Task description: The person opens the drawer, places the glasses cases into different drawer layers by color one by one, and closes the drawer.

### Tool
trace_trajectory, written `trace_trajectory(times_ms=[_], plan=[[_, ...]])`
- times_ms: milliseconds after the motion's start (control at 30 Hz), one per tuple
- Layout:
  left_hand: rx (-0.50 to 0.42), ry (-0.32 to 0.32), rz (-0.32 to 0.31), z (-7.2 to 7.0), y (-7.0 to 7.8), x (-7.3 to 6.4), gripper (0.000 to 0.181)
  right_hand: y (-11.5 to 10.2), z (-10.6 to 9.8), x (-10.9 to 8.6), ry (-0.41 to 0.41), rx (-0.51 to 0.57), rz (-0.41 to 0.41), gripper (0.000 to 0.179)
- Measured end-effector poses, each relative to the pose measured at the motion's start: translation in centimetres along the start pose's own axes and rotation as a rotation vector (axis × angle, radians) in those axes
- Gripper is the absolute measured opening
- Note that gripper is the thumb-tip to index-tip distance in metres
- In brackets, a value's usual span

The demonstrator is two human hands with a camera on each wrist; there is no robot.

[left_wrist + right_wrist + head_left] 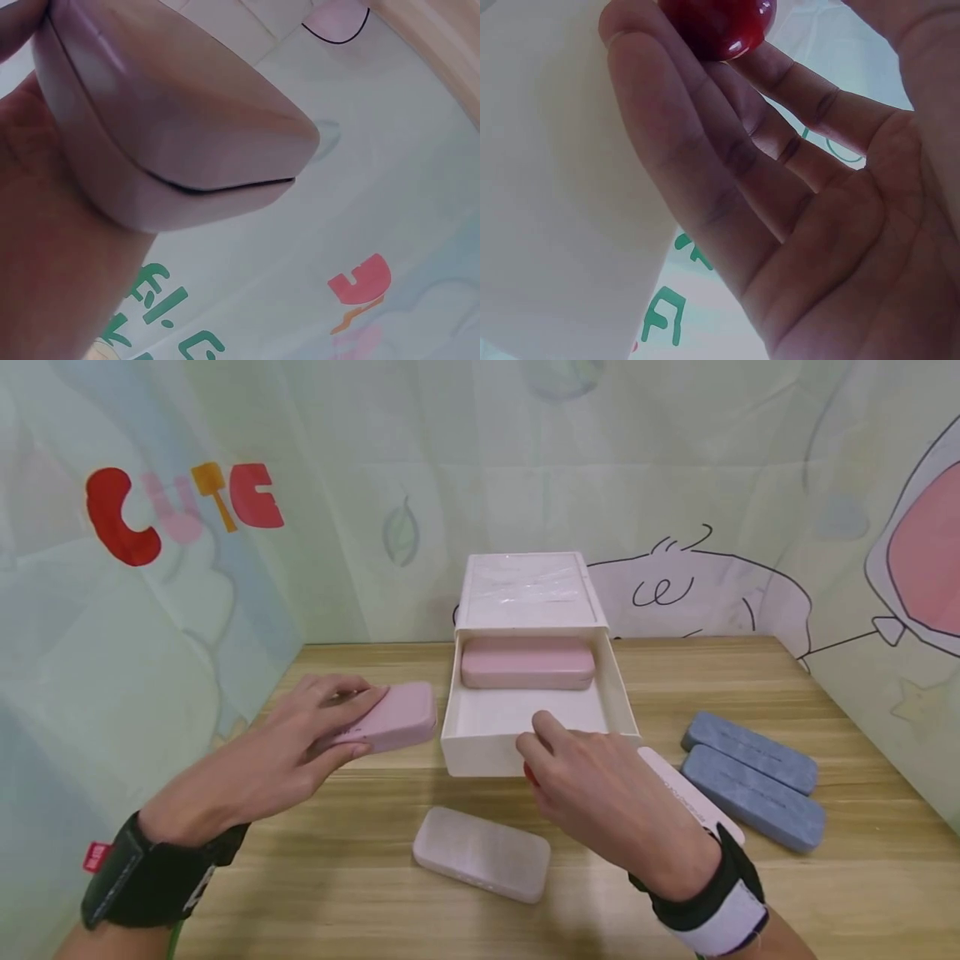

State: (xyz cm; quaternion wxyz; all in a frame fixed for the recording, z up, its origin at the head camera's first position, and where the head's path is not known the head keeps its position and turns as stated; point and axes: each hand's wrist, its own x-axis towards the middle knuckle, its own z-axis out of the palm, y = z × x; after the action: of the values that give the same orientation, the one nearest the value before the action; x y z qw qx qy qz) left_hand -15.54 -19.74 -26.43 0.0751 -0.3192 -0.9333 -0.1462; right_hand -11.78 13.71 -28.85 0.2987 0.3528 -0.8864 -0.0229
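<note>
My left hand (pixel 288 747) grips a pink glasses case (pixel 405 714) by its near end, thumb and fingers on either side. It is raised left of a white drawer (pixel 480 758). In the left wrist view, the case's seam shows a thin dark gap along its edge. The drawer is pulled out of a white box (pixel 528 593), and another pink case (pixel 528 667) lies across its back. At the drawer front, my right hand (pixel 600 785) holds a glossy red knob (pixel 724 26) with curled fingers; in the head view the hand mostly hides it.
A pale grey case (pixel 480 853) lies on the wooden table in front of the drawer. Two blue cases (pixel 753 797) lie side by side at the right. Partly behind the right hand is a white printed case (pixel 686 793). Patterned cloth walls (pixel 412 460) surround the table.
</note>
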Motion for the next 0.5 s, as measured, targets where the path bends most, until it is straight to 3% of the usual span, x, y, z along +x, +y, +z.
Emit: trace_trajectory(times_ms=[167,500], plan=[[0.002,-0.013,-0.015,-0.53,0.31,0.18,0.056,0.0,-0.07,0.02,-0.006,0.014,0.002,0.018],[0.018,0.006,0.019,-0.94,0.87,0.88,0.056,0.05,0.04,0.01,-0.013,0.01,0.0,0.019]])
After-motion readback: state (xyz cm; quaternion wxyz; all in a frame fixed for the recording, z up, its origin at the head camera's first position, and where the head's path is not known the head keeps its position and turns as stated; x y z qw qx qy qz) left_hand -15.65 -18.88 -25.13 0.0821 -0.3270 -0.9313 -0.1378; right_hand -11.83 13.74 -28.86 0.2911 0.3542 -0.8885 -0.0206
